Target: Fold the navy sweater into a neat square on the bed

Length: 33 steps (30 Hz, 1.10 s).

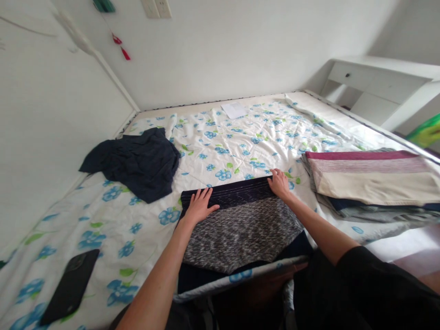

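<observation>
A folded knit garment (237, 233), speckled grey with a dark navy striped band (237, 195) along its far edge, lies on the bed in front of me. Spread flat on the band's left end is my left hand (200, 206), its fingers apart. My right hand (279, 183) rests at the band's far right corner, its fingers reaching over the edge. Dark navy cloth shows beneath the garment's near side. To the left, a crumpled navy garment (140, 162) lies loose on the sheet.
A stack of folded clothes (367, 181) sits at the right. A black phone (71, 286) lies at the lower left, and a white paper (234, 110) near the back. The floral sheet (220, 149) covers the bed. Beyond its right edge stands a white desk (378, 87).
</observation>
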Motion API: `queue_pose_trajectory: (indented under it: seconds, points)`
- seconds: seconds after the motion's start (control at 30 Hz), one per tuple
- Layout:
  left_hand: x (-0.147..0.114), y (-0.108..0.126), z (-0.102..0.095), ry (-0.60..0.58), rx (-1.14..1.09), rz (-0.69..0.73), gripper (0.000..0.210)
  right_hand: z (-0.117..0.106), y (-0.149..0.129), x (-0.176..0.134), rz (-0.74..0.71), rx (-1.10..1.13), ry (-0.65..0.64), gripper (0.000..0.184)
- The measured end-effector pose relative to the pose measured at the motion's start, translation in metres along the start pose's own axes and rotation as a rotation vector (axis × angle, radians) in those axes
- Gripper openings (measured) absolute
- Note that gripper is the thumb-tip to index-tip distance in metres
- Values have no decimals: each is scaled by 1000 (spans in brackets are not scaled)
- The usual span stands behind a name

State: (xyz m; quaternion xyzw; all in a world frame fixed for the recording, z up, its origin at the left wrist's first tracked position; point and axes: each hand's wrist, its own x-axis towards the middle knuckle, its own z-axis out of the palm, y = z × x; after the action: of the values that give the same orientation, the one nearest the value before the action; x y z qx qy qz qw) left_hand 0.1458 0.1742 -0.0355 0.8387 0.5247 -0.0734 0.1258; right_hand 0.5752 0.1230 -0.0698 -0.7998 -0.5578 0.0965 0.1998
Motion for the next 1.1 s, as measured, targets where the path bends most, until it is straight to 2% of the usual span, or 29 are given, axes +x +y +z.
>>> queue_pose_trajectory:
  seconds: [0.1, 0.2, 0.27, 0.33, 0.4, 0.47, 0.63, 0.7, 0.77, 0.83, 0.9, 1.0, 1.07, 1.1]
  points:
    - [0, 21, 8, 59, -33, 115, 81, 22, -78, -24, -248, 72, -89, 60]
    - [-2, 24, 18, 66, -30, 124, 76, 55, -155, -57, -471, 110, -221, 64]
    - [-4, 15, 22, 56, -3, 93, 77, 73, -188, -74, -571, 113, -271, 62]
    - [-5, 4, 21, 45, 13, 45, 81, 81, -199, -80, -610, 106, -301, 60]
    - [-4, -5, 18, 32, 4, -9, 90, 78, -186, -76, -605, 82, -327, 61]
    - [-2, -12, 14, 16, -14, -51, 101, 64, -155, -64, -580, 39, -364, 65]
    - [1, -26, 10, -21, -31, -141, 109, 16, -37, -33, -444, -79, -442, 71]
    - [2, -33, 9, -43, -24, -193, 110, 2, 7, -26, -339, -104, -439, 71]
    - [3, -39, 7, -68, -16, -246, 111, -5, 38, -22, -230, -108, -429, 72]
    - [3, -44, 4, -92, -11, -287, 115, -6, 56, -20, -161, -90, -420, 71]
    - [3, -47, 2, -115, -6, -311, 120, -4, 62, -17, -149, -39, -379, 67]
    - [1, -47, -2, -113, 8, -317, 123, 2, 62, -6, -146, 83, -220, 52]
    - [-1, -44, -5, -76, 28, -284, 115, 5, 65, 4, -45, 153, -91, 46]
    - [-2, -43, -7, -54, 38, -248, 109, 6, 68, 9, 37, 188, -49, 48]
